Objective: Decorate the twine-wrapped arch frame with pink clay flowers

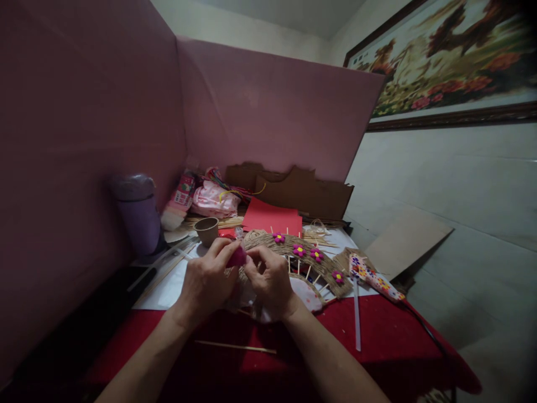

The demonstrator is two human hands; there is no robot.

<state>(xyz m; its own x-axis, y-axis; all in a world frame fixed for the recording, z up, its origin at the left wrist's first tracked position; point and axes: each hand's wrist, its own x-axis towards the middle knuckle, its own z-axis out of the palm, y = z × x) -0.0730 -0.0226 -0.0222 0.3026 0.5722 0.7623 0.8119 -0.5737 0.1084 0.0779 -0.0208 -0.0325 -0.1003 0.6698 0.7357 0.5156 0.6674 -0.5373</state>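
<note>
Between my two hands is a small magenta piece (238, 256), soft-looking like felt; its exact kind is hard to make out. My left hand (207, 282) pinches it from the left with thumb and fingers. From the right, the closed fingertips of my right hand (269, 280) meet its edge. Just beyond and below them lies a curved, twine-wrapped arch (262, 242) joined by short sticks to an inner part with dotted white cloth (305, 294). Several magenta flowers (298, 250) with yellow centres sit along the arch. My hands hide its left part.
A flower-patterned glue gun (375, 280) with a cable lies right, near a translucent glue stick (357, 319). A loose thin stick (235, 347) rests on the red cloth (327, 358). Behind are a brown cup (207, 230), red paper (272, 215), cardboard (302, 193) and a purple tumbler (138, 215).
</note>
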